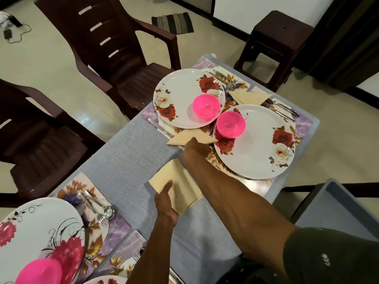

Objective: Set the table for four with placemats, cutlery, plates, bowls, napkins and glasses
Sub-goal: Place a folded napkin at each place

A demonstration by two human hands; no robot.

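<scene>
Left hand: the left hand holds a stack of cream napkins above the middle of the table, thumb on top and fingers tucked under.
Right hand: the right hand reaches across to the far end. It rests on a folded triangle napkin. Its fingers are hidden under the hand, so I cannot tell if they pinch the napkin or just press it.
Folded napkin: it lies between the two far plates, with a knife just beside it.
Far left plate: a white plate with roses sits on a flowery placemat. A pink bowl sits on its edge.
Far right plate: another rose plate holds a second pink bowl. A fork and spoon lie past it.
Other napkin: a second triangle napkin lies at the far end, near more cutlery.
Near plate: a plate with pink flowers sits at the near left corner with a blurry pink bowl on it. A fork and spoon lie beside it on a placemat.
Table: the table has a grey cloth on top.
Around the table: two dark chairs stand to the left, and a dark stool stands past the far end.
</scene>
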